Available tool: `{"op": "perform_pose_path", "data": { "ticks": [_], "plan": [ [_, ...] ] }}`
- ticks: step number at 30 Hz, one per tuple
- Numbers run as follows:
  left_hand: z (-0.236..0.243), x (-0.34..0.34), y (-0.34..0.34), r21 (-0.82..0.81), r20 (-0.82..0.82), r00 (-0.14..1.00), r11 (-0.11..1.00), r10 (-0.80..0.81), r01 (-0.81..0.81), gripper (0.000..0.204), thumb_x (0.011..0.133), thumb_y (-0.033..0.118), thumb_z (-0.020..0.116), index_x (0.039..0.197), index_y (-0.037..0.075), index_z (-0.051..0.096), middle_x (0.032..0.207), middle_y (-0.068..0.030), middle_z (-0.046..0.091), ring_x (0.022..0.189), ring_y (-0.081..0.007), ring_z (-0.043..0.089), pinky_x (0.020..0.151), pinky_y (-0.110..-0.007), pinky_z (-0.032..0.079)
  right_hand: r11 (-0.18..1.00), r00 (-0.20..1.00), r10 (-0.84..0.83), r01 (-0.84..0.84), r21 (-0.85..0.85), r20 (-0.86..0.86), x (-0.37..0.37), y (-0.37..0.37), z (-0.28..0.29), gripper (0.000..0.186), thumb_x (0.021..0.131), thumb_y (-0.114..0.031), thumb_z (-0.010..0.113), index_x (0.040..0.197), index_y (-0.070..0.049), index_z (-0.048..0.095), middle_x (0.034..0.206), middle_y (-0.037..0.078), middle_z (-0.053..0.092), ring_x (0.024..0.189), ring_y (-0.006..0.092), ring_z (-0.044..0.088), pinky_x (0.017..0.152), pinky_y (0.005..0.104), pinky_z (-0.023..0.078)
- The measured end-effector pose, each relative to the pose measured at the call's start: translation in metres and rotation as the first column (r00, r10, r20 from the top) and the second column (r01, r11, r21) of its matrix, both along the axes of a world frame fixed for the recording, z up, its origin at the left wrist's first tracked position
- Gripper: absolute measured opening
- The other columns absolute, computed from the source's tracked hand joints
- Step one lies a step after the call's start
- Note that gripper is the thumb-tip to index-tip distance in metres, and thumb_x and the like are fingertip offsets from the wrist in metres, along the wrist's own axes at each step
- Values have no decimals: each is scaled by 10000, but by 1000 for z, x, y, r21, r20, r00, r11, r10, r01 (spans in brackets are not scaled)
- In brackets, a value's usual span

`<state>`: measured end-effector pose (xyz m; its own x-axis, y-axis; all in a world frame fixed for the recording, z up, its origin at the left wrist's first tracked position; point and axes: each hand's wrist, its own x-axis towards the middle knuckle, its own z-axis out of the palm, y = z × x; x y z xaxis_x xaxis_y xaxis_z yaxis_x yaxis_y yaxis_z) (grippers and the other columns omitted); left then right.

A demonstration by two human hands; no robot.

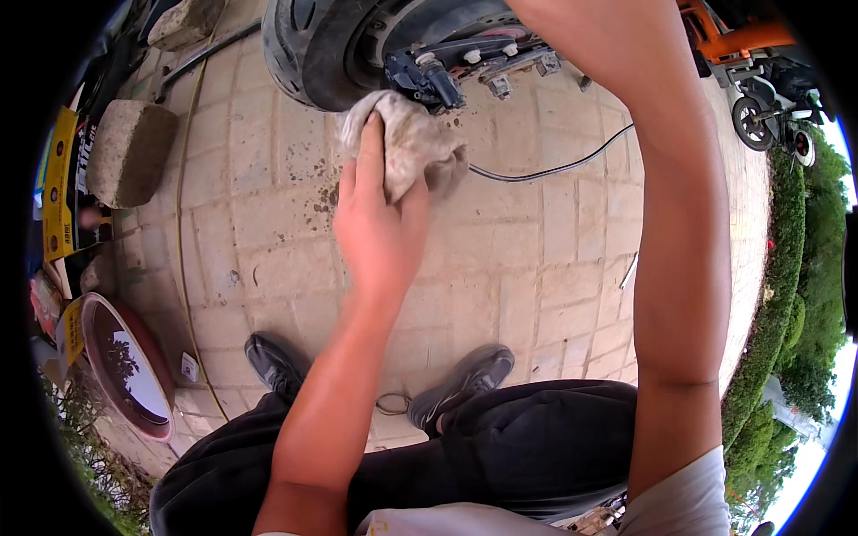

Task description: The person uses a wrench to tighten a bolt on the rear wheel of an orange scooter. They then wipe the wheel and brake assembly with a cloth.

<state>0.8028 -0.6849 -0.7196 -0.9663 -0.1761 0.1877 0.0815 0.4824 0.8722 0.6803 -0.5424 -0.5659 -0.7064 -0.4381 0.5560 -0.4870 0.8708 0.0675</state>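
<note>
My left hand (375, 223) grips a dirty whitish rag (416, 143) just in front of a black tyre (299, 49) and a dark mechanical part with bolts and a bracket (433, 76) at the wheel's hub. My right forearm stretches up the right side and leaves the top edge, so that hand is out of sight. A thin dark hose (554, 165) curves over the paving from behind the rag.
A stone block (130, 152), yellow boxes (58, 179) and a basin of water (161, 384) line the left. A cord (183, 286) crosses the paving (554, 268). An orange frame (742, 40), a scooter (755, 121) and a hedge (773, 259) are at the right. My shoes (465, 375) are below.
</note>
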Motion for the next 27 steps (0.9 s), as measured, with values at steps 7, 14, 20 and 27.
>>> {"op": "perform_pose_path", "data": {
  "ticks": [7, 14, 20, 27],
  "plan": [
    [0, -6, 16, -556, 212, 968, 798, -134, 232, 638, 798, 171, 634, 1406, 151, 442, 1014, -125, 556, 765, -331, 625, 616, -408, 526, 999, 997, -45, 43, 27, 64, 0, -2, 8, 300, 783, -203, 535, 887, 78, 547, 930, 291, 595, 871, 439, 599, 799, 480, 485],
    [-24, 39, 24, -235, 238, 961, 951, -142, 199, 607, 830, 169, 626, 1404, 115, 434, 1081, -169, 590, 844, -352, 645, 734, -421, 527, 999, 996, -49, 50, -9, 73, 0, 4, 8, 359, 780, -209, 515, 949, 101, 576, 994, 283, 604, 916, 435, 602, 844, 472, 481],
    [-18, -14, -1, 822, 322, 923, 546, -208, -164, 406, 975, 273, 514, 1297, 34, 452, 1144, -120, 612, 906, -252, 653, 538, -375, 493, 997, 994, -79, 80, -10, 77, -1, -1, 8, 359, 762, -229, 537, 890, 96, 622, 974, 280, 621, 870, 421, 632, 810, 467, 506],
    [-29, -31, 16, 844, 377, 879, 499, -293, -196, 361, 975, 282, 549, 1232, 30, 523, 1138, -94, 620, 994, -183, 615, 785, -326, 518, 986, 975, -163, 155, 60, 154, 2, -7, 14, 320, 723, -224, 569, 775, 72, 679, 867, 269, 661, 823, 396, 658, 762, 454, 526]
  ]
}}
